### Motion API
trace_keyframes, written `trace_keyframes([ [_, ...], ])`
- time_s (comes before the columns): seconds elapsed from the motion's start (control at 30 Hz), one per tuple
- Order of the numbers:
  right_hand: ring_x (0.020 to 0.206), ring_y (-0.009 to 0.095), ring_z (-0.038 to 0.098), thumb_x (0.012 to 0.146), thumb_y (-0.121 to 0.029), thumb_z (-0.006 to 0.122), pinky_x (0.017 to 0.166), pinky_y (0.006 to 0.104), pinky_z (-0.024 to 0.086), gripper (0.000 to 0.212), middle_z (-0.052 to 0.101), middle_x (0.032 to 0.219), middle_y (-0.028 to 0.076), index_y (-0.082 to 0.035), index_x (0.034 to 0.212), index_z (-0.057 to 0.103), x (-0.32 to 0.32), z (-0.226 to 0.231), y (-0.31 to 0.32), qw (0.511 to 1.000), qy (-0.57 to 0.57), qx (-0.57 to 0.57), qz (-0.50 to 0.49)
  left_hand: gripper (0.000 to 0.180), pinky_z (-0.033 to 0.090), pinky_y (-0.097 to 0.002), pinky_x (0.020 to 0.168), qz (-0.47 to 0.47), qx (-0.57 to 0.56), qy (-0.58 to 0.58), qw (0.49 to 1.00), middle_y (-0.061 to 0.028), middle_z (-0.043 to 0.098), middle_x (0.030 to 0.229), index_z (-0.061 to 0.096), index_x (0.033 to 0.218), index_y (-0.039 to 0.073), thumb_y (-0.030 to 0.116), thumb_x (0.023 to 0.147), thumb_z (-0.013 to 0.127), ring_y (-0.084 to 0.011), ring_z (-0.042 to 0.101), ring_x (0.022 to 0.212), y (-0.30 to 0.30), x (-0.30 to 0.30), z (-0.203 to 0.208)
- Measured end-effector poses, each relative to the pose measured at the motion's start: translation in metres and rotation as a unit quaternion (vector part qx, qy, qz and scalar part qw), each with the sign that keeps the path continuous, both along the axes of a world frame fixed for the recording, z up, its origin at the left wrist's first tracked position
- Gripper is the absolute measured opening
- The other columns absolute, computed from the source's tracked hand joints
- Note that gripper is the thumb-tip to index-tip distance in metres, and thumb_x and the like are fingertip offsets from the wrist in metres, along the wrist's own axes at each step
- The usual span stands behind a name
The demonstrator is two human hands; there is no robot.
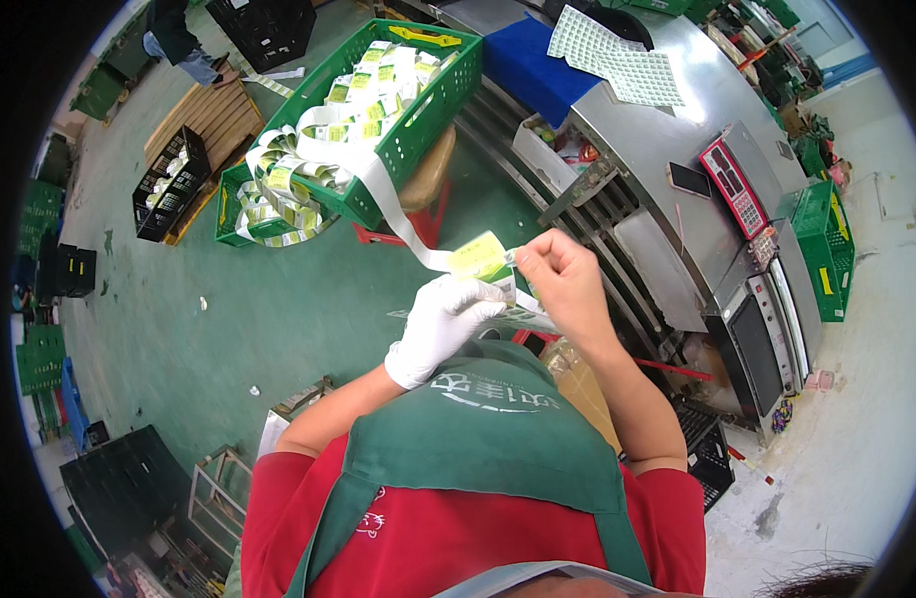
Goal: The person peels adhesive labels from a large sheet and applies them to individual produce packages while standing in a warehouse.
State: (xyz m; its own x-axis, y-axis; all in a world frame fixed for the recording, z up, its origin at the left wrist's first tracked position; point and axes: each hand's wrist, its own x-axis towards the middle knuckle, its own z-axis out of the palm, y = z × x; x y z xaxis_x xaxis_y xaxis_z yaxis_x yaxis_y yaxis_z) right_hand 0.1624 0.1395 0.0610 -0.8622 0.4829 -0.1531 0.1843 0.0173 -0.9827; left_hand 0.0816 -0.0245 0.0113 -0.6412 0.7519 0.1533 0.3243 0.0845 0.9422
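Two hands: both are working on one long white backing strip of yellow-green labels (398,214), in front of the person's green apron (488,439).
Left hand (440,324): wearing a white glove, it is curling its fingers around the strip from below, gripping it.
Right hand (566,279): bare, its thumb and forefinger are pinching the strip's end, just beside a yellow-green label (478,256).
Strip: it is running up from the hands, across the floor gap, into a green plastic crate (418,120) heaped with more labels.
Second crate: a smaller green crate (241,214) is sitting beside the first, strip loops spilling over it.
Desk: a steel desk (677,130) on the right is carrying a red-faced scale (735,184) and white label sheets (617,60).
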Motion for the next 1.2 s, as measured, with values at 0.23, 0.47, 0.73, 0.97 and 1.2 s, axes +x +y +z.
trace_keyframes([
  [0.23,0.056,0.019,0.06,0.087,-0.03,0.068,0.059,0.0343,0.047,0.025,0.063,0.062,0.009,-0.006,0.083,0.064,0.003,0.004,-0.008,0.956,-0.112,0.271,0.009,0.012,0.05,-0.0325,0.065,-0.001,0.018,-0.045,0.999,-0.0077,0.07,0.077,0.073,0.089,0.007,0.016,0.081,0.075,-0.0233,0.066,0.069,-0.003,0.007,0.005],
  [0.47,0.075,0.003,0.052,0.095,-0.022,0.064,0.064,0.0221,0.043,0.022,0.062,0.082,-0.004,-0.001,0.092,0.064,0.004,0.007,0.009,0.984,-0.089,0.014,0.156,0.011,0.05,-0.0351,0.066,-0.028,0.07,0.147,0.986,-0.0068,0.069,0.076,0.071,0.086,0.011,0.018,0.078,0.076,-0.0266,0.065,0.071,-0.001,0.001,0.016],
  [0.73,0.075,0.002,0.051,0.097,-0.02,0.061,0.068,0.0193,0.042,0.02,0.061,0.083,-0.005,-0.001,0.101,0.065,-0.024,0.017,0.032,0.997,0.032,-0.066,-0.028,0.012,0.049,-0.0351,0.079,-0.095,-0.015,0.028,0.995,-0.0042,0.072,0.089,0.073,0.088,0.011,0.017,0.079,0.076,-0.0233,0.065,0.083,-0.005,0.016,-0.002],
  [0.97,0.069,0.005,0.053,0.088,-0.01,0.065,0.063,0.0235,0.045,0.025,0.064,0.083,0.003,-0.003,0.112,0.065,0.003,-0.001,-0.009,0.996,0.022,0.087,-0.007,0.012,0.051,-0.0337,0.075,-0.011,0.004,0.039,0.999,-0.0074,0.072,0.088,0.073,0.089,0.008,0.013,0.079,0.076,-0.0233,0.066,0.079,-0.002,0.006,-0.005],
  [1.2,0.083,0.023,0.063,0.082,-0.022,0.072,0.08,0.0365,0.044,0.023,0.065,0.091,0.006,-0.008,0.099,0.067,-0.001,-0.005,-0.011,0.885,0.047,0.464,-0.017,0.013,0.051,-0.0331,0.072,-0.013,0.02,-0.018,1.0,-0.0062,0.07,0.085,0.072,0.089,0.007,0.013,0.079,0.077,-0.023,0.067,0.076,-0.002,0.006,0.013],
])
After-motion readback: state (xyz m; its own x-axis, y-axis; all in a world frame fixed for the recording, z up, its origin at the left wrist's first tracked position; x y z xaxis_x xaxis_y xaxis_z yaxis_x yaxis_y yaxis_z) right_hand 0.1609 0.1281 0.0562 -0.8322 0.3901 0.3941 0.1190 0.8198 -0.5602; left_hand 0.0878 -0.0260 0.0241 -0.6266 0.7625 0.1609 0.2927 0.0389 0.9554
